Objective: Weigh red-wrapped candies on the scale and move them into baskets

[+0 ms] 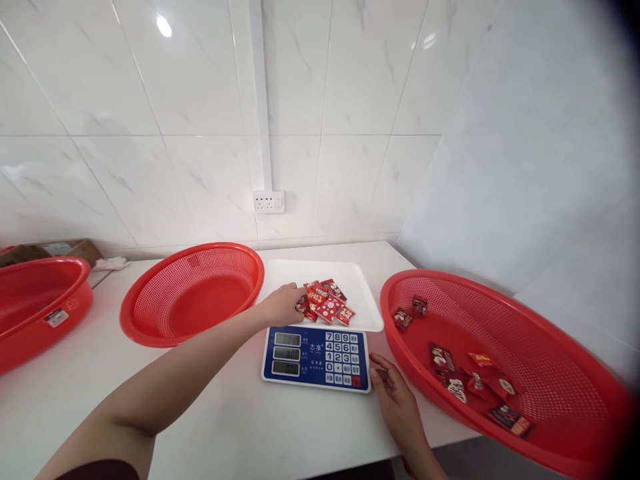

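Observation:
A small heap of red and dark red snack packets lies on the white tray of a blue and white weighing scale. At the heap's left edge my left hand is closed, its fingertips on a dark red packet; the thumb side is partly hidden. My right hand is beside the scale's lower right corner, holding nothing, with its fingers apart and slightly bent. Digits show faintly on the scale's displays.
Right of the scale stands a red plastic basket with several packets inside. Another red basket is left of the tray, and a third basket at the far left. A cardboard box and wall socket are behind.

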### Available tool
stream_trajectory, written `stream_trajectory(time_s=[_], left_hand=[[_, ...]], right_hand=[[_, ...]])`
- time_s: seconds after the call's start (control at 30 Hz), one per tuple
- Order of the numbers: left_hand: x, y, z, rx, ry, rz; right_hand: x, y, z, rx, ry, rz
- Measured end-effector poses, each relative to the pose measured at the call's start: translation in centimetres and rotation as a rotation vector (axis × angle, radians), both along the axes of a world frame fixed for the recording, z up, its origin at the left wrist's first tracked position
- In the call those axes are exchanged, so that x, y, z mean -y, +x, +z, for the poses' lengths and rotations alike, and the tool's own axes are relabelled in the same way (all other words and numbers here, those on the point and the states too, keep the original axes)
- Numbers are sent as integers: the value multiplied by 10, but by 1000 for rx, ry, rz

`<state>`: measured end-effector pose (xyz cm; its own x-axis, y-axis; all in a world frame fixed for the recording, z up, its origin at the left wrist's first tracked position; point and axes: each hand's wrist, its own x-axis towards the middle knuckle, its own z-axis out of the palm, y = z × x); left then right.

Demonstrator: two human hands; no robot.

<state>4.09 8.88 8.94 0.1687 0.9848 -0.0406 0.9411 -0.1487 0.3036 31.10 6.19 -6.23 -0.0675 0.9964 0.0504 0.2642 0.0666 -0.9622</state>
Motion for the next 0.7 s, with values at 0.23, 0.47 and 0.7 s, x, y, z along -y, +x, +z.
stream_trajectory(time_s=[0.23, 0.47, 0.7], left_hand=[[3, -3, -3, -67, -43, 38], [-2, -6, -1, -76, -86, 28], [2, -7, 9, -70, -82, 19]], right_hand=[[-2, 1, -6, -25, -10, 34], [-3, 1, -9, -58, -5, 15], [-2, 1, -5, -63, -3, -32]])
